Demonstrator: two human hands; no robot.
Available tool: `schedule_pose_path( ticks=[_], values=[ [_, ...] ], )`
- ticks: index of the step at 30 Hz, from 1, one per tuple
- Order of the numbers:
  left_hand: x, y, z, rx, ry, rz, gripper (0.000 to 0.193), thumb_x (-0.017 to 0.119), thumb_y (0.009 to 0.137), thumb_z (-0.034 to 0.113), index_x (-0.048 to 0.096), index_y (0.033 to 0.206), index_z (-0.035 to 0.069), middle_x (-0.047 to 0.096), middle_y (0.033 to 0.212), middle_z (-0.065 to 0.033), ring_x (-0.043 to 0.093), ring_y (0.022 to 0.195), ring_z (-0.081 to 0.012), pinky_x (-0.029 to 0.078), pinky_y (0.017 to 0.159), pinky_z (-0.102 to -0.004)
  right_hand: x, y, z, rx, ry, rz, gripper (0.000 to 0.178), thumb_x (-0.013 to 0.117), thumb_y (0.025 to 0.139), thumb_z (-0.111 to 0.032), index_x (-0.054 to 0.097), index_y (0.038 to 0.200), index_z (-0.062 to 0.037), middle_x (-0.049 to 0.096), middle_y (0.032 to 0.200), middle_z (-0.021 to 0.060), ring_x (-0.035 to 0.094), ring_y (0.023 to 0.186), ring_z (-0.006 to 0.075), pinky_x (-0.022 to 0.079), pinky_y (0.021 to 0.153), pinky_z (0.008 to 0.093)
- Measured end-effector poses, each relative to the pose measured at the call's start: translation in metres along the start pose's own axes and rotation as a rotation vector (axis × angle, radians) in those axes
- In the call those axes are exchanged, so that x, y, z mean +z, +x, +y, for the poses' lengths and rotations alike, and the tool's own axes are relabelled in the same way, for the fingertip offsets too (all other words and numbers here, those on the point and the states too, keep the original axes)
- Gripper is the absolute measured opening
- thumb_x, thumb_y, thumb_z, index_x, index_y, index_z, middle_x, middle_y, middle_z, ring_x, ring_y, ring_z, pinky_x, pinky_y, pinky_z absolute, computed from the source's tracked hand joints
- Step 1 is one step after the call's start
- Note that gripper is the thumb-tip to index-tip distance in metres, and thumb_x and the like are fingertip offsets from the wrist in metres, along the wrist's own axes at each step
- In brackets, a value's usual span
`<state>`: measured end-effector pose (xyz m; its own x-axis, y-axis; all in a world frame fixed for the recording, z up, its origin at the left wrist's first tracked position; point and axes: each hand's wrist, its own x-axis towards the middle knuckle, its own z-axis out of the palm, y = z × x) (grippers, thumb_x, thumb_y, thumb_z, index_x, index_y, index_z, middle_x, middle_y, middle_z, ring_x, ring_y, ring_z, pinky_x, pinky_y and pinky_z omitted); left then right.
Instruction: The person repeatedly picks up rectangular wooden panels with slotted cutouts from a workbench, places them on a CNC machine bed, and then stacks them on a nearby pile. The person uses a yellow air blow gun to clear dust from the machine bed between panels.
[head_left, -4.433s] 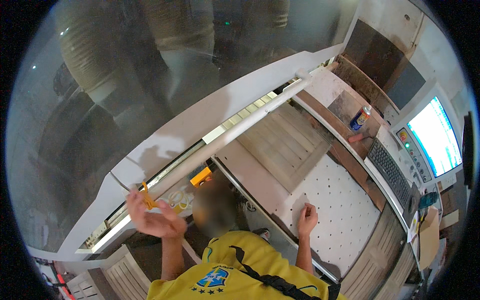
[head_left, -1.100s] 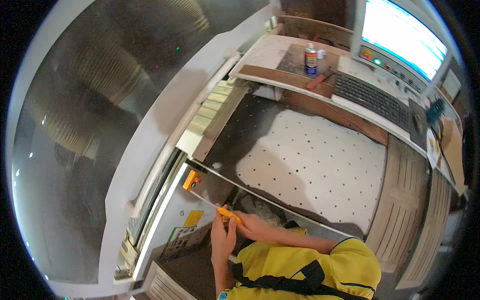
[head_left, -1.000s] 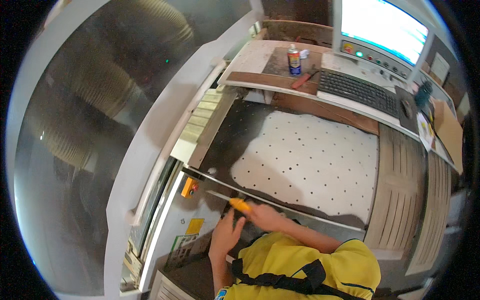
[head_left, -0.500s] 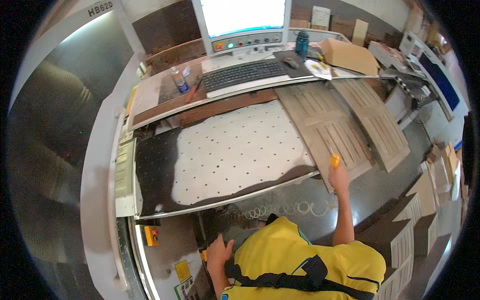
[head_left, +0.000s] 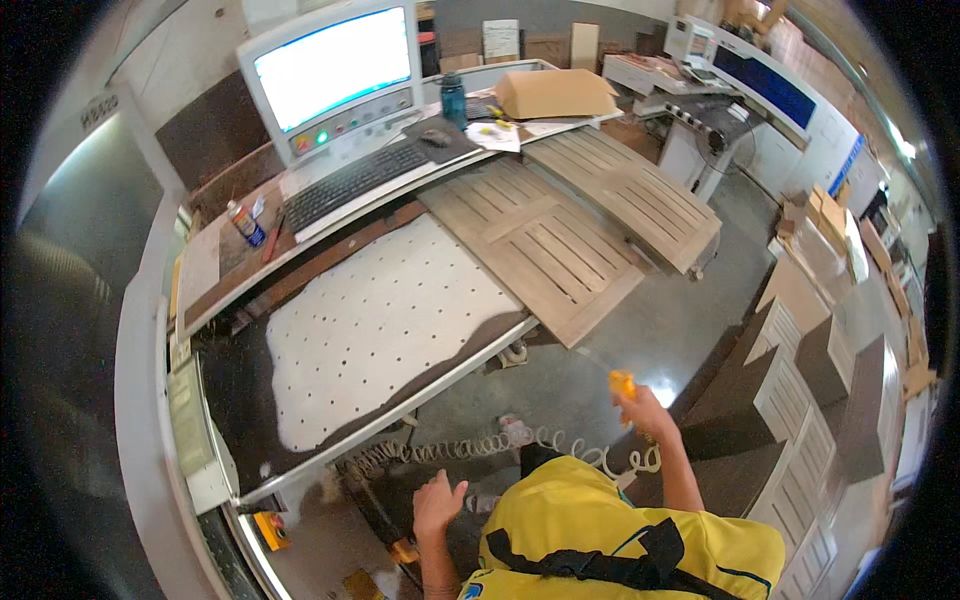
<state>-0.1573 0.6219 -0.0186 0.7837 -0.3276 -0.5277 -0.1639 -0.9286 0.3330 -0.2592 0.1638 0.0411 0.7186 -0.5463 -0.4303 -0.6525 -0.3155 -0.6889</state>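
My right hand (head_left: 648, 414) grips a yellow air blow gun (head_left: 622, 383), held out over the floor with its thin nozzle pointing toward the near corner of a slotted wooden panel (head_left: 520, 212). A pale coiled air hose (head_left: 565, 440) runs low across my front, below the gun. My left hand (head_left: 437, 503) is by my left side, thumb apart from loosely bent fingers, with nothing visible in it. That wooden panel lies at the right end of a white perforated bed (head_left: 385, 315). A second slotted panel (head_left: 625, 185) is beyond it, to the right.
A console with a lit monitor (head_left: 335, 65), keyboard (head_left: 355, 185), spray can (head_left: 246, 224) and dark bottle (head_left: 453, 101) stands behind the bed. At left is a large machine enclosure (head_left: 140, 330). Stacked slotted panels (head_left: 785, 400) are close on my right. A yellow switch box (head_left: 270, 531) sits below the bed.
My view has turned to the right. My right hand with the air blow gun has moved from over the near slotted panel back toward me, over the floor. My left hand stays low and looks similar.
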Motion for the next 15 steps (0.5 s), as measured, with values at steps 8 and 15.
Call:
schedule_pose_path(
  ticks=[8, 15],
  values=[
    [0.0, 0.008, 0.067, 0.086, -0.074, 0.007, 0.081, 0.059, 0.108, 0.057, 0.052, 0.158, -0.005, 0.068, 0.143, -0.0302, 0.066, 0.131, -0.0459, 0.053, 0.109, -0.0544, -0.045, 0.038, -0.033, -0.176, 0.335, -0.053, 0.036, 0.062, 0.111, -0.035, 0.073, 0.11, -0.0008, 0.08, 0.088, 0.0042, 0.059, 0.055, 0.0116, 0.049, 0.045, 0.031],
    [0.093, 0.096, 0.133, 0.151, -0.313, -0.464, 0.076, 0.053, 0.111, 0.059, 0.054, 0.15, -0.007, 0.067, 0.143, -0.0317, 0.065, 0.134, -0.0428, 0.051, 0.109, -0.049, -0.218, 0.152, 0.025, -0.197, 0.508, 0.305, 0.034, 0.059, 0.113, -0.035, 0.065, 0.119, -0.0016, 0.076, 0.086, 0.0086, 0.058, 0.05, 0.0121, 0.045, 0.04, 0.0286]
  ],
)
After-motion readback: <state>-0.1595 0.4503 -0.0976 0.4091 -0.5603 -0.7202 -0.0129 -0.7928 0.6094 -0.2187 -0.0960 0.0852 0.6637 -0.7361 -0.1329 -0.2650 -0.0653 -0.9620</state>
